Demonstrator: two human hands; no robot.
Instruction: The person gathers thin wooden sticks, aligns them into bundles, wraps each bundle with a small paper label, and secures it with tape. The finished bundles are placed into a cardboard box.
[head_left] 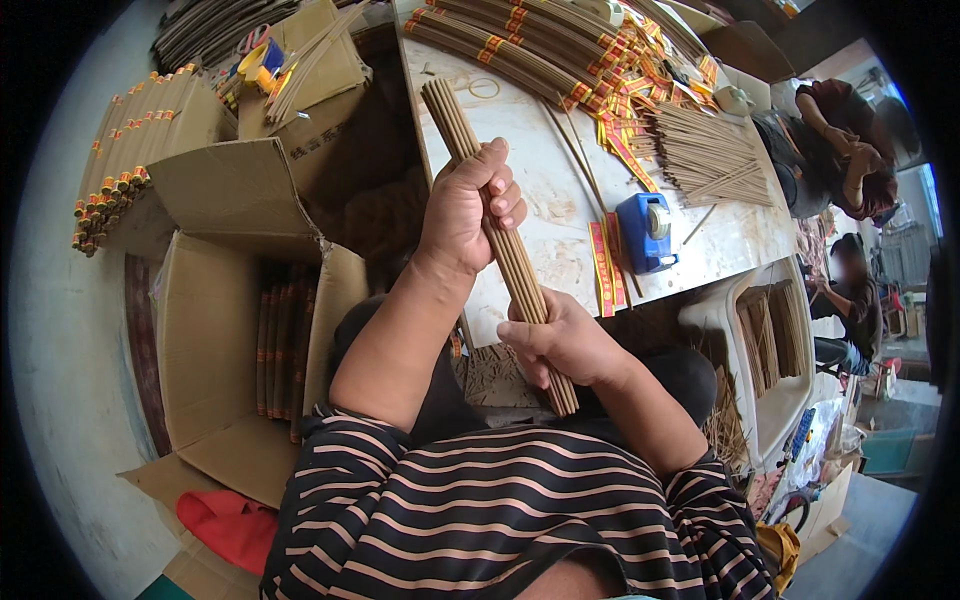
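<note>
A bundle of brown incense sticks (508, 262) slants across in front of me, its upper end over the white table (540, 190) and its lower end near my lap. My left hand (470, 205) is wrapped round its upper part, thumb on top. Lower down, my right hand (562, 340) grips the same bundle with the fingers curled round it. No label band shows on this bundle. Beyond my right hand, a blue tape dispenser (645, 235) stands at the table's near edge, with red and yellow label strips (606, 265) beside it.
Banded incense bundles (510, 50) and loose sticks (710, 155) cover the table's far part. An open cardboard box (215, 340) at my left holds banded bundles. More bundles (140, 150) are stacked beyond it. A white bin (765, 350) of sticks stands right; two people sit farther off.
</note>
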